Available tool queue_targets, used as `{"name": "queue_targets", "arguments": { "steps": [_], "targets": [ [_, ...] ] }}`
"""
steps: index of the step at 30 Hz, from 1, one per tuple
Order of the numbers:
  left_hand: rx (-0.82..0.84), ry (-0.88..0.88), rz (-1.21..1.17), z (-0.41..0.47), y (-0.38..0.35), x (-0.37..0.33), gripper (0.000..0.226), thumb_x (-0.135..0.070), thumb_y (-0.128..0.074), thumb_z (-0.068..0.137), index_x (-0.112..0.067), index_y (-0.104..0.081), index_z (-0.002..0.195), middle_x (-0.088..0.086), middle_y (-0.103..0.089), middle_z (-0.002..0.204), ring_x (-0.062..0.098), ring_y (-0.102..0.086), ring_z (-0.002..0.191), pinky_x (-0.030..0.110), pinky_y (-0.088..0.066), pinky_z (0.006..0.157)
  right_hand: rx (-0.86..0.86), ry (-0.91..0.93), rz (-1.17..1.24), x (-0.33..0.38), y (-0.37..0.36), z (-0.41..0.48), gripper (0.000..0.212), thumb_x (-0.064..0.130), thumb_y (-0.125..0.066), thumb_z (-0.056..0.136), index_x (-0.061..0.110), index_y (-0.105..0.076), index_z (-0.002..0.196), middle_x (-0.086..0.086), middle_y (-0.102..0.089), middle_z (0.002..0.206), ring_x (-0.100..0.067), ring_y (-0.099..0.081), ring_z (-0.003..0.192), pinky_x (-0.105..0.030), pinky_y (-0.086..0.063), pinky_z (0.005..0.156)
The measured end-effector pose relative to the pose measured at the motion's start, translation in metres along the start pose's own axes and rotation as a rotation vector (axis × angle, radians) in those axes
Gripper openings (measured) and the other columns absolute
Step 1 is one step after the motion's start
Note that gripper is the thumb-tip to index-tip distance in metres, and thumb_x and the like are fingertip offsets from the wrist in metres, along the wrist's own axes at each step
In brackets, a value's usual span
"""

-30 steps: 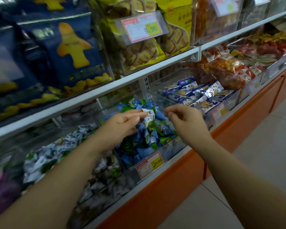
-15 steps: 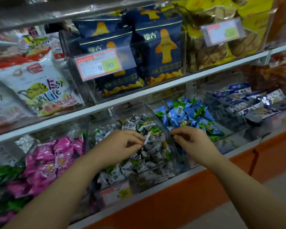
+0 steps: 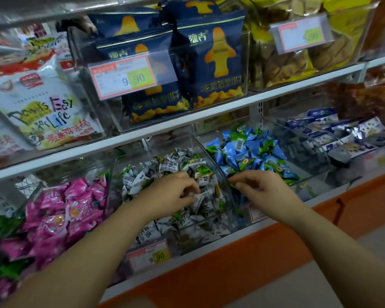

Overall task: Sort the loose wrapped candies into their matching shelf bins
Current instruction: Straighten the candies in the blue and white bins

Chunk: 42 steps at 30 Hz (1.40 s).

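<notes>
My left hand (image 3: 171,193) reaches into the clear bin (image 3: 206,150) of white-and-green wrapped candies (image 3: 156,172). Its curled fingers pinch one white wrapped candy (image 3: 199,197) low against the pile. To the right, the neighbouring bin holds blue-and-green wrapped candies (image 3: 251,150). My right hand (image 3: 261,188) hovers at the divider between these two bins, over the front of the blue pile. Its fingers are curled with thumb against forefinger, and I see nothing plainly held between them.
Pink wrapped candies (image 3: 65,207) fill the bin to the left, with green ones (image 3: 0,230) beyond. Blue-and-white packets (image 3: 342,134) lie in the bin to the right. Navy snack bags (image 3: 209,61) stand on the shelf above. A price tag (image 3: 149,256) hangs above the orange base (image 3: 242,261).
Both hands shifted left from the blue candy bin to the white candy bin. My left hand, carrying the white candy, has now dropped down into the white pile.
</notes>
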<state>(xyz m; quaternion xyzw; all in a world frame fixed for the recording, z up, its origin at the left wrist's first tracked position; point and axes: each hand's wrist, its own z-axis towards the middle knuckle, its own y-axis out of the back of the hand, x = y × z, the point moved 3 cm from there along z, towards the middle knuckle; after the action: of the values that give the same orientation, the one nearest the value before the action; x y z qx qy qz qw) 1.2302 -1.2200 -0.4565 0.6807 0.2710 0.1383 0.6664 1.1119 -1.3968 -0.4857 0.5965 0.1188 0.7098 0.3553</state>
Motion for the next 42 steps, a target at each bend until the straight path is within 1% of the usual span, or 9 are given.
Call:
{"name": "queue_targets", "arguments": {
  "steps": [7,9,14,16,20,26,30,35,42],
  "targets": [
    [0.312,-0.092,0.023,0.02,-0.005,-0.03,0.023,-0.028,-0.055,0.095,-0.023,-0.067,0.115,-0.01,-0.066,0.11,0.003,-0.06,0.091,0.02,-0.049,0.079,0.015,-0.004,-0.003,-0.002,0.01,-0.006,0.023,0.02,-0.051,0.097,0.024,-0.065,0.116,0.008,-0.065,0.11,-0.005,-0.06,0.098,-0.017,-0.051,0.082],
    [0.262,-0.064,-0.076,0.025,0.004,-0.031,0.021,-0.025,-0.055,0.095,-0.022,-0.068,0.111,-0.009,-0.068,0.104,0.001,-0.062,0.087,0.015,-0.049,0.073,-0.036,-0.015,0.053,-0.005,0.023,-0.008,0.021,0.019,-0.052,0.097,0.024,-0.065,0.112,0.009,-0.065,0.107,0.001,-0.059,0.096,-0.014,-0.05,0.083],
    [0.049,-0.025,-0.37,0.045,0.031,-0.044,0.012,-0.023,-0.054,0.096,-0.027,-0.065,0.094,-0.017,-0.066,0.079,-0.005,-0.063,0.07,0.013,-0.046,0.06,-0.306,-0.106,0.161,-0.026,0.077,-0.011,0.017,0.016,-0.054,0.096,0.027,-0.066,0.098,-0.004,-0.07,0.098,-0.025,-0.065,0.094,-0.04,-0.055,0.083],
    [-0.011,-0.065,-0.377,0.061,0.034,-0.059,0.015,-0.022,-0.053,0.096,-0.031,-0.063,0.091,-0.019,-0.065,0.084,-0.005,-0.063,0.075,0.011,-0.045,0.062,-0.425,-0.175,0.136,-0.042,0.099,-0.011,0.016,0.015,-0.054,0.095,0.024,-0.067,0.099,-0.004,-0.069,0.098,-0.02,-0.064,0.092,-0.031,-0.052,0.077],
    [-0.029,-0.151,-0.321,0.106,0.024,-0.095,0.015,-0.021,-0.051,0.097,-0.028,-0.064,0.098,-0.014,-0.064,0.099,-0.003,-0.058,0.089,0.013,-0.044,0.072,-0.499,-0.311,0.142,-0.073,0.127,-0.013,0.022,0.017,-0.049,0.097,0.024,-0.065,0.108,-0.018,-0.066,0.102,-0.045,-0.06,0.085,-0.054,-0.052,0.074],
    [0.159,-0.25,-0.237,0.182,-0.004,-0.144,0.02,-0.022,-0.053,0.097,-0.024,-0.064,0.113,-0.009,-0.058,0.12,0.001,-0.052,0.102,0.016,-0.038,0.083,-0.28,-0.424,0.031,-0.106,0.13,-0.01,0.037,0.011,-0.039,0.1,0.021,-0.054,0.133,-0.01,-0.055,0.123,-0.027,-0.057,0.086,-0.031,-0.044,0.062],
    [0.384,-0.287,-0.097,0.218,-0.026,-0.158,0.034,-0.033,-0.055,0.095,-0.024,-0.057,0.127,-0.005,-0.049,0.138,0.008,-0.05,0.117,0.026,-0.04,0.098,-0.169,-0.441,0.053,-0.12,0.134,-0.014,0.036,0.015,-0.041,0.101,0.02,-0.05,0.136,-0.012,-0.055,0.131,-0.032,-0.054,0.117,-0.036,-0.044,0.091],
    [0.612,-0.262,0.214,0.24,-0.061,-0.152,0.058,-0.054,-0.054,0.089,-0.034,-0.041,0.141,-0.004,-0.022,0.155,0.018,-0.02,0.141,0.036,-0.024,0.111,-0.115,-0.42,0.094,-0.129,0.135,-0.016,0.036,0.023,-0.04,0.101,0.022,-0.049,0.136,0.002,-0.047,0.142,-0.014,-0.042,0.13,-0.02,-0.03,0.095],
    [0.572,-0.253,0.273,0.244,-0.046,-0.133,0.033,-0.026,-0.061,0.089,-0.033,-0.061,0.121,-0.003,-0.038,0.148,0.018,-0.041,0.131,0.04,-0.036,0.108,-0.123,-0.371,0.098,-0.125,0.127,-0.016,0.044,0.031,-0.037,0.101,0.018,-0.038,0.143,0.003,-0.041,0.146,-0.01,-0.038,0.132,-0.016,-0.026,0.095]
  ]
}}
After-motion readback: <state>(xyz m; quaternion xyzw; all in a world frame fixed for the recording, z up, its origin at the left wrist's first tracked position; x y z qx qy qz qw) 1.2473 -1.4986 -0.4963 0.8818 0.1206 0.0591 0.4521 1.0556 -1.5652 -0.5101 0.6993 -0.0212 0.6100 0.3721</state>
